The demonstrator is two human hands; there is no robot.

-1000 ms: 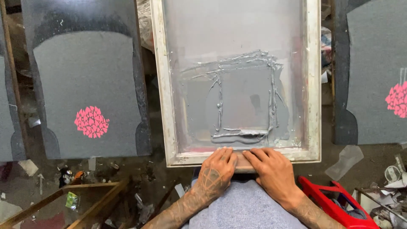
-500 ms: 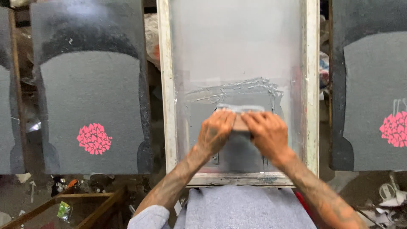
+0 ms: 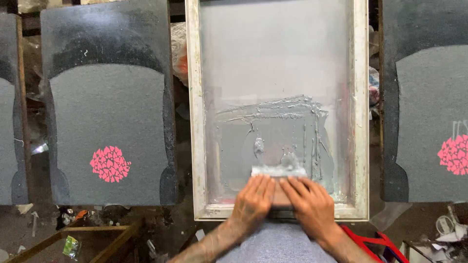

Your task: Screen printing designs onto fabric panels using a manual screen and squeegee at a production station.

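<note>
Low in the frame's centre, the left hand and right hand each hold a grip clamped on the squeegee, its ink-smeared blade against the white-framed screen.

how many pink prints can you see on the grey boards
2. One pink print sits low on the grey board left of the screen frame; another pink print is at the right edge, cut off. The screen may hide more.

Mesh above squeegee open; frame rails wall both sides.
</note>
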